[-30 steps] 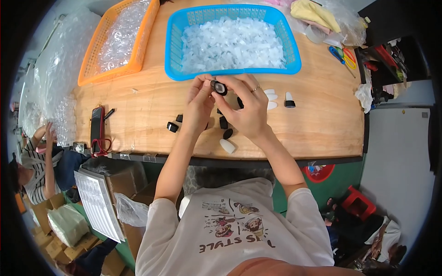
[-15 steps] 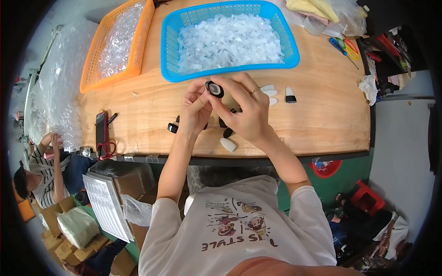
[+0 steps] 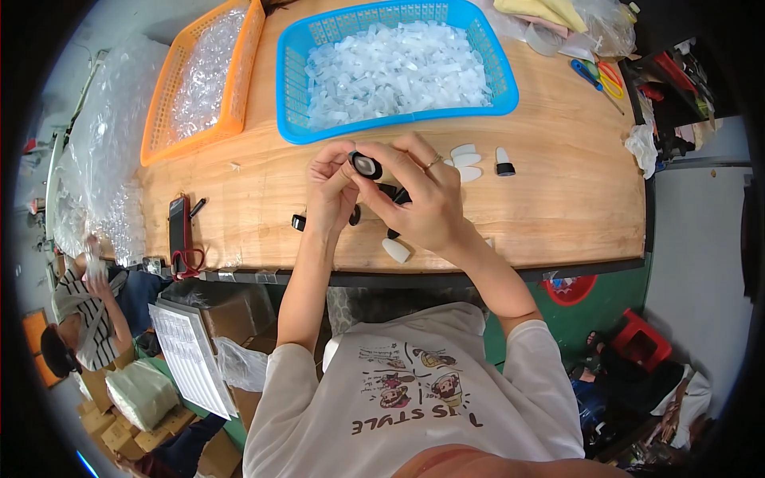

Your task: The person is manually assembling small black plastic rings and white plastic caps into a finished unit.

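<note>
Where the green floor point(image 3: 613, 319) meets a grey one on our right, a long wooden tabletop point(image 3: 558, 199) fills the middle of the view. On its far side stand a blue basket point(image 3: 502, 68) heaped with clear plastic pieces and an orange basket point(image 3: 239, 72) of the same. Sheets of bubble wrap point(image 3: 96, 159) hang off the left end, where another person point(image 3: 84, 311) sits low among cardboard boxes point(image 3: 119, 422). A phone point(image 3: 177, 227) lies near the left edge. Above the tabletop our left hand point(image 3: 328, 191) and right hand point(image 3: 422, 199) meet, fingers pinching a small black cap point(image 3: 365, 166) between them. White oval pieces point(image 3: 464, 159) and a small black bottle point(image 3: 504, 163) lie just right of them.
</note>
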Available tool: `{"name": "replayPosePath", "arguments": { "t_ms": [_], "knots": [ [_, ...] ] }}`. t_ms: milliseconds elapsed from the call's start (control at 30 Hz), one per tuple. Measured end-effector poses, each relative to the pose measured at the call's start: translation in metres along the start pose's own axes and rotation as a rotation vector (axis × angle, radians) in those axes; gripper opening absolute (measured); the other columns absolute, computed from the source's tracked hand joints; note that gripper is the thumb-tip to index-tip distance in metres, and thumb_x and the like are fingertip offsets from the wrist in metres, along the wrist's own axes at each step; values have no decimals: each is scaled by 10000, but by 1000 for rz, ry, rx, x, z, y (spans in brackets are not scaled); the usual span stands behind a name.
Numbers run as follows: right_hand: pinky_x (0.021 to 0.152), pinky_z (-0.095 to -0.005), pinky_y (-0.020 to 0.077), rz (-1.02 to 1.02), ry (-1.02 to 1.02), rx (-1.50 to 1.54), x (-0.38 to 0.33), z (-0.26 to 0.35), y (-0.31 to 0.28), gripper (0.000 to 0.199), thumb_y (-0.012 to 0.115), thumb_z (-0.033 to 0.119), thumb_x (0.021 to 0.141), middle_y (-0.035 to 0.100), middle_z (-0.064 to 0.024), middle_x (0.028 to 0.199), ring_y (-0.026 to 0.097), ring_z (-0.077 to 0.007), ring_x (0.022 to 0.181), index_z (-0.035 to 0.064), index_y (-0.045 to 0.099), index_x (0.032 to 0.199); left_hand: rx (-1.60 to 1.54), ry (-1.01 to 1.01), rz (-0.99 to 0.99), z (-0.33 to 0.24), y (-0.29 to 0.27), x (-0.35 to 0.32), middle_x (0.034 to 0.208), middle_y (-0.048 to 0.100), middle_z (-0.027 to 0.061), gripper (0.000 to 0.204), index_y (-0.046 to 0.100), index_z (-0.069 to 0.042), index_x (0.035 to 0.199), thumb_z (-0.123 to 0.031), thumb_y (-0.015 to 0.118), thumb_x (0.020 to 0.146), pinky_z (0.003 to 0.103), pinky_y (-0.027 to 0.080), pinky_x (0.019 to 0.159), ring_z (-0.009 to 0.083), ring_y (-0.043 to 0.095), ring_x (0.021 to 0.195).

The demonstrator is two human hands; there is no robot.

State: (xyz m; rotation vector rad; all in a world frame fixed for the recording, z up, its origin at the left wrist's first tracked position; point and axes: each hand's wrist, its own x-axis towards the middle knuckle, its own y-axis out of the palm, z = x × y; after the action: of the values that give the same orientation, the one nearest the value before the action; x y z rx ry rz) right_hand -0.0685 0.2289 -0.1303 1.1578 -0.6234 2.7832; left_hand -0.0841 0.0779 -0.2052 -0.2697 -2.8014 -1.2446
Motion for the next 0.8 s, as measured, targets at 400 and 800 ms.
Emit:
{"name": "replayPosePath", "arguments": {
  "t_ms": [400, 800],
  "knots": [
    [589, -281, 495, 13, 34, 33, -1, -2, -2, 336, 756, 8, 702, 574, -65, 848, 622, -180, 715, 39, 666, 1024, 14, 8, -20, -3, 9, -1, 915, 682, 108, 164, 614, 6, 1029, 67, 568, 884, 274, 566, 736, 165, 669, 840],
    [798, -291, 542, 103, 837, 1022, 15, -37, -11, 332, 706, 67, 828, 665, -107, 982, 658, -167, 882, -61, 616, 1121, 119, 27, 92, -17, 19, 3, 988, 646, 164, 572, 545, 77, 1111, -461, 391, 993, 338, 516, 814, 226, 643, 866]
  ]
}}
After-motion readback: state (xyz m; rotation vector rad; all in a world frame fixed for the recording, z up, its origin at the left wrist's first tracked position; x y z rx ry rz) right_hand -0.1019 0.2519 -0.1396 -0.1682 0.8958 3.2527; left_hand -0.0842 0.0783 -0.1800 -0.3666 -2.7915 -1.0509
